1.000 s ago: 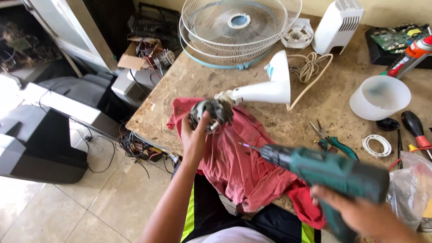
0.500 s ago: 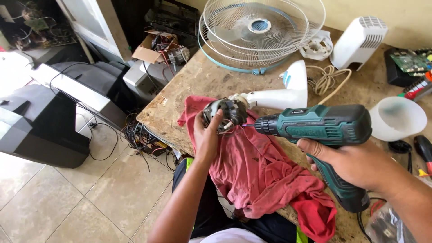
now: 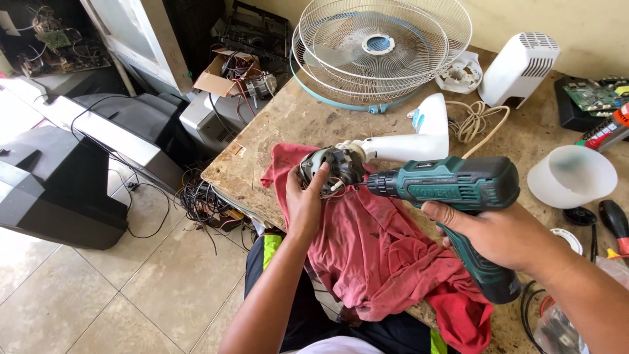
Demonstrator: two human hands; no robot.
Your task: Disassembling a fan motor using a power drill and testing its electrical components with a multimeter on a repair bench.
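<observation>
My left hand (image 3: 303,204) grips a small fan motor (image 3: 325,170) with copper windings, held upright over a red cloth (image 3: 373,246) on the workbench. A white fan neck and base (image 3: 406,141) joins the motor from the right. My right hand (image 3: 501,235) holds a green cordless drill (image 3: 462,196) by its grip. The drill points left, and its bit touches the motor's right side.
White wire fan guards (image 3: 383,49) lie at the bench's back, with a white cover (image 3: 517,69), a coiled cord (image 3: 477,121) and a translucent cone (image 3: 571,176) to the right. Screwdrivers (image 3: 612,223) lie at the right edge. Old monitors (image 3: 59,187), a cardboard box (image 3: 219,78) and cables crowd the floor left.
My right hand has raised the drill from low at the right and swung it left until its bit reaches the motor. My left hand still holds the motor.
</observation>
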